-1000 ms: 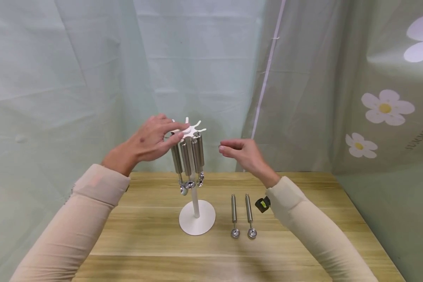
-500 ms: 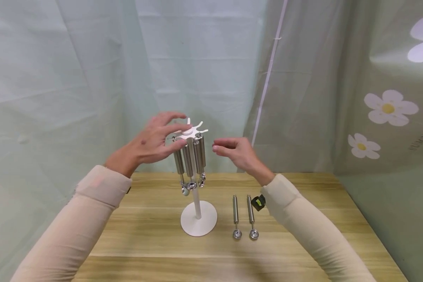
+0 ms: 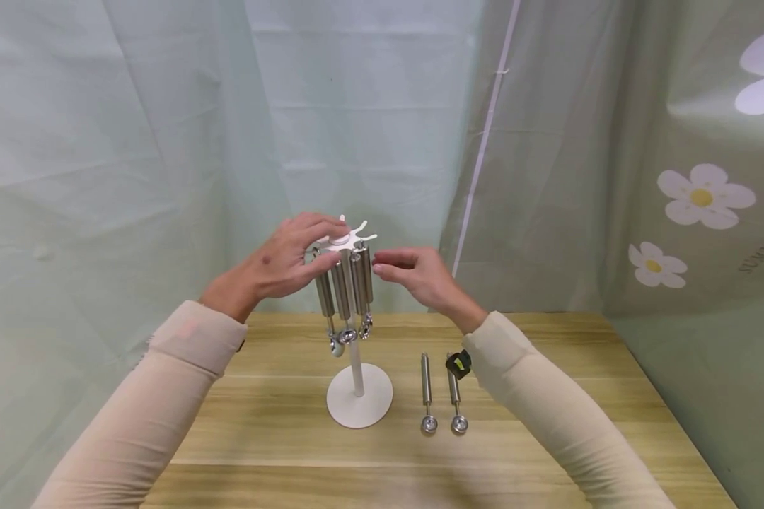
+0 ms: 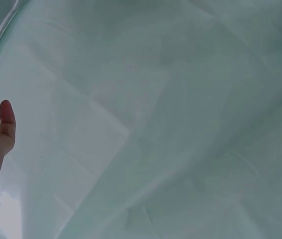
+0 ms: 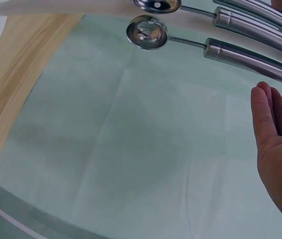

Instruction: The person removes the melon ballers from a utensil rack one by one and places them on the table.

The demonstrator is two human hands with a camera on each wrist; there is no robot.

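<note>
Two hands frame your white rack [image 3: 355, 353] mid-frame: left hand [image 3: 279, 264] resting fingers on its top, right hand [image 3: 420, 274] loose, empty beside the hanging scoops [image 3: 344, 283]—stiff, slick steel, likely best pinched by their handles.

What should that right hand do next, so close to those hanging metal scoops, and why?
Probably close its fingertips on the nearest hanging scoop. The right hand hovers beside it, fingers straight, holding nothing, while the left hand rests on the white rack's top, seemingly steadying it. Two scoops lie on the table.
</note>
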